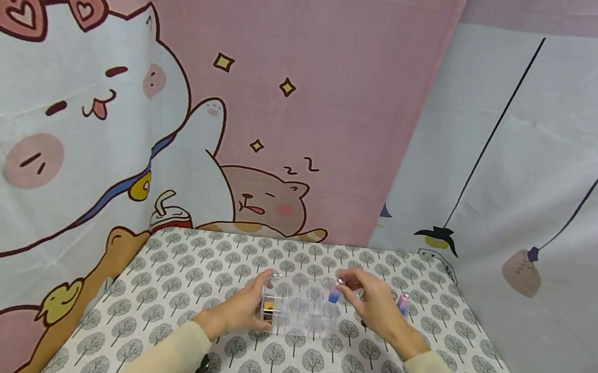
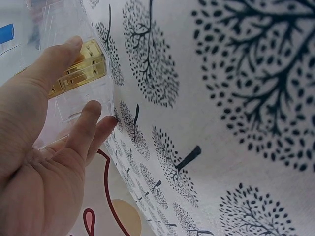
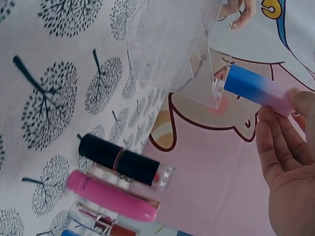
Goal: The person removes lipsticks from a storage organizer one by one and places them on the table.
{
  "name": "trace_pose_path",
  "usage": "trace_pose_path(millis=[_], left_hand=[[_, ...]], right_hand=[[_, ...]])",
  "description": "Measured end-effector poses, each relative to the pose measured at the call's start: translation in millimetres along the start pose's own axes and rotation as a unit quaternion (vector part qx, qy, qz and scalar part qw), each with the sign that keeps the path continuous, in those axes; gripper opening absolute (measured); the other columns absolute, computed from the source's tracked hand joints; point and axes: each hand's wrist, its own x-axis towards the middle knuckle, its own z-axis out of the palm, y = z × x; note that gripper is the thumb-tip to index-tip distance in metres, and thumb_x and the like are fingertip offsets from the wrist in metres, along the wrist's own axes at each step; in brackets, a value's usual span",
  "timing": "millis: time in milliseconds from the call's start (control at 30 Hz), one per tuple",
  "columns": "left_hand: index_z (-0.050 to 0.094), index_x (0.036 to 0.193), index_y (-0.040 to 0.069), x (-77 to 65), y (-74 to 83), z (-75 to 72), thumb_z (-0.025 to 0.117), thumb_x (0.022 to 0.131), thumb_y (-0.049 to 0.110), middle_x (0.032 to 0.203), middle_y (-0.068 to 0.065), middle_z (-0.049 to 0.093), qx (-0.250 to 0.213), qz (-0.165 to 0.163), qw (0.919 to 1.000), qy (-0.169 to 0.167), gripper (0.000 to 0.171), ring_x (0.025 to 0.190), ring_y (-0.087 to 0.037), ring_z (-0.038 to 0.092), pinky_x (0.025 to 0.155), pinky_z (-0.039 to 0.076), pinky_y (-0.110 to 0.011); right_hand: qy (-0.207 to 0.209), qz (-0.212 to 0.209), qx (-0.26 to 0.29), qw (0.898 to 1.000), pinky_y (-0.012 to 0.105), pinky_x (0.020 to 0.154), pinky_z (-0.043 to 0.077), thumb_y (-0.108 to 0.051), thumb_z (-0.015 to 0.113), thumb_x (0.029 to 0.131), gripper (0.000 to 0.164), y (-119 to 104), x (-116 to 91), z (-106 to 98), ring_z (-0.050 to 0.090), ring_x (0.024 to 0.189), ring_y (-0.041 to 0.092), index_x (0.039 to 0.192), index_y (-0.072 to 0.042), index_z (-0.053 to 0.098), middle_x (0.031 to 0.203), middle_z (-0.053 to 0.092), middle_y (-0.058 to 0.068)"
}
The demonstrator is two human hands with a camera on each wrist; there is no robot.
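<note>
A clear plastic organizer (image 1: 297,317) with several compartments stands on the cloth in the head view. My left hand (image 1: 244,307) grips its left end, thumb on the near side and fingers on the far side. A shiny gold tube (image 2: 84,69) sits in a left compartment, behind the thumb in the left wrist view. My right hand (image 1: 376,305) pinches a pink-to-blue lipstick tube (image 3: 253,88) between thumb and fingers. Its blue end points down at the organizer's far right corner, and whether it touches the wall I cannot tell.
To the right stands another pink-and-blue tube (image 1: 403,302). The right wrist view shows a black lipstick (image 3: 118,158) with a clear end, a bright pink tube (image 3: 112,195) and a clear tube with red (image 3: 101,220). Tree-patterned cloth (image 1: 272,357) covers the table; printed curtains hang behind.
</note>
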Motion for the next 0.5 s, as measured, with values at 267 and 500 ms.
trace_pose_path(millis=[267, 500], left_hand=[[0.013, 0.185, 0.017, 0.4, 0.2, 0.3, 0.107, 0.083, 0.023, 0.171, -0.020, 0.055, 0.001, -0.001, 1.0000, -0.001, 0.139, 0.097, -0.008, 0.065, 0.085, 0.065, -0.028], [0.013, 0.185, 0.017, 0.9, -1.5, 1.3, 0.107, 0.084, 0.022, 0.171, -0.020, 0.055, 0.001, -0.003, 1.0000, -0.002, 0.138, 0.095, -0.006, 0.064, 0.083, 0.064, -0.027]], right_hand=[[0.018, -0.007, 0.018, 1.000, 0.027, 0.067, 0.070, 0.000, 0.089, 0.099, 0.032, 11, -6, -10, 0.077, 0.081, 0.006, 0.129, -0.005, 0.078, 0.099, 0.087, 0.003], [0.032, 0.002, -0.002, 0.999, 0.029, 0.077, 0.074, 0.000, 0.088, 0.101, 0.032, 16, -9, -21, 0.083, 0.090, 0.013, 0.131, -0.006, 0.079, 0.105, 0.088, 0.000]])
